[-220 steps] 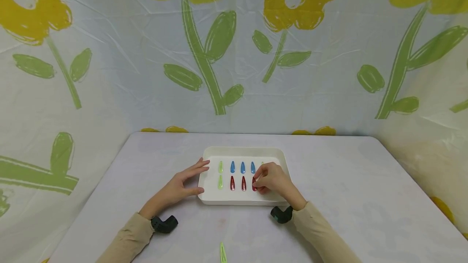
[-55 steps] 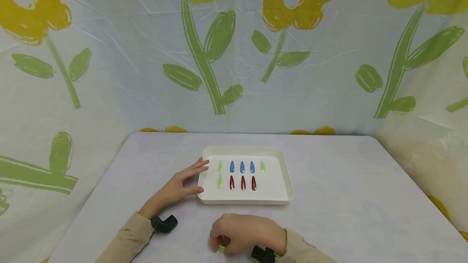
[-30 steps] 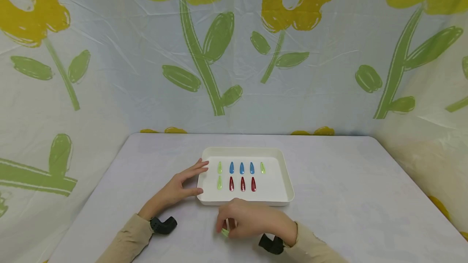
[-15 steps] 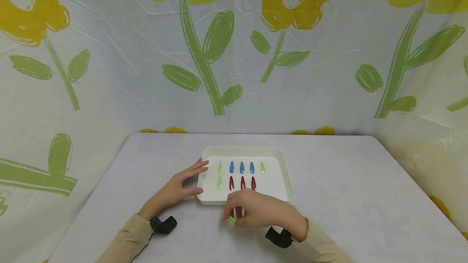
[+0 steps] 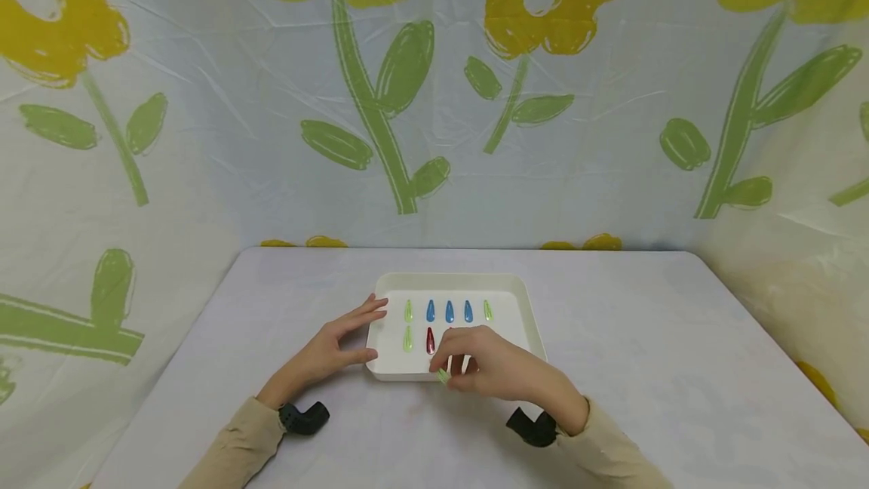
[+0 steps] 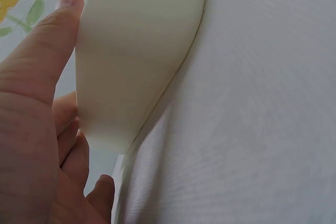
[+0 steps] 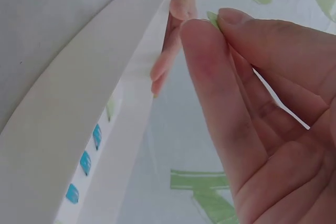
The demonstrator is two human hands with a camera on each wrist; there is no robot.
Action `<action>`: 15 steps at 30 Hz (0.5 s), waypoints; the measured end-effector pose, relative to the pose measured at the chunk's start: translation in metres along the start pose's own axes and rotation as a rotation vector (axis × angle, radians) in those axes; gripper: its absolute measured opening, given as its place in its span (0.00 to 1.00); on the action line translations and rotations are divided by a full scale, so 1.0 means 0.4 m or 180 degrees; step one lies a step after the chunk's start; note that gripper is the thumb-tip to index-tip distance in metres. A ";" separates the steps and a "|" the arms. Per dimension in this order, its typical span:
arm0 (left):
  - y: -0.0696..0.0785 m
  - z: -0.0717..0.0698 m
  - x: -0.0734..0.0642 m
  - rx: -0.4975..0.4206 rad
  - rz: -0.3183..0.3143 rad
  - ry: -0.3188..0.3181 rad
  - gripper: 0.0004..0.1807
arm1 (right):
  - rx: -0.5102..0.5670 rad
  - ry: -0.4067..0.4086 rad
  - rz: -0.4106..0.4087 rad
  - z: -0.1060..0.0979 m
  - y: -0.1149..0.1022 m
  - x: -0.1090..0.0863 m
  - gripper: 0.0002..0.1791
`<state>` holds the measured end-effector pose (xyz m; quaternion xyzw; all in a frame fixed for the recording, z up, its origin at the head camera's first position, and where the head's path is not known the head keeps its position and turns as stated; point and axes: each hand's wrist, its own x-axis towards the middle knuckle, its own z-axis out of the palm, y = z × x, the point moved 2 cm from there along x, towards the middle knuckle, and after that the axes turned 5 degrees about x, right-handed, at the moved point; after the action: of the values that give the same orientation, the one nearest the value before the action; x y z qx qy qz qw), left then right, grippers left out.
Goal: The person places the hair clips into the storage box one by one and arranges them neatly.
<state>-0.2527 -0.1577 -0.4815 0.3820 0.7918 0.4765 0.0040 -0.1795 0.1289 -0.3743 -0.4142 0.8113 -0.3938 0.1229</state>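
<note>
My right hand pinches a light green snap hair clip between thumb and fingertip, over the front rim of a white tray. The clip's tip pokes out between the fingertips in the right wrist view. My left hand rests on the tray's left rim, fingers spread; its thumb lies against the rim in the left wrist view. Inside, the back row has a green clip, three blue clips and another green clip. In front lie a green clip and a red clip; my right hand mostly hides other red ones.
The tray stands on a pale cloth-covered table, toward its back. A flower-printed curtain closes off the back and sides. Black wrist devices are worn on both forearms, close above the tabletop.
My right hand left the red clips, took the green clip from the table near the front, and has carried it up and right to the tray's front rim. My left hand has stayed put.
</note>
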 end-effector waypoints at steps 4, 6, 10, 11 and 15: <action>0.002 0.001 0.002 0.0039 0.0006 -0.0018 0.36 | 0.0046 0.0191 -0.0162 -0.010 0.011 -0.006 0.14; 0.003 0.001 0.002 0.0025 -0.0004 -0.0012 0.36 | 0.0073 0.0295 -0.0244 -0.015 0.014 -0.008 0.15; 0.004 0.001 0.001 0.0017 -0.0027 0.0002 0.36 | 0.0212 0.0510 -0.0375 -0.026 0.020 -0.010 0.15; 0.004 0.001 0.001 0.0009 -0.0042 0.0007 0.36 | 0.0264 0.0556 -0.0407 -0.029 0.020 -0.010 0.15; 0.002 0.001 0.000 0.0004 -0.0040 0.0011 0.36 | 0.0446 0.0711 -0.0489 -0.038 0.027 -0.011 0.14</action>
<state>-0.2519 -0.1573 -0.4811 0.3762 0.7945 0.4767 0.0053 -0.1909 0.1442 -0.3730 -0.4191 0.7563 -0.5014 0.0300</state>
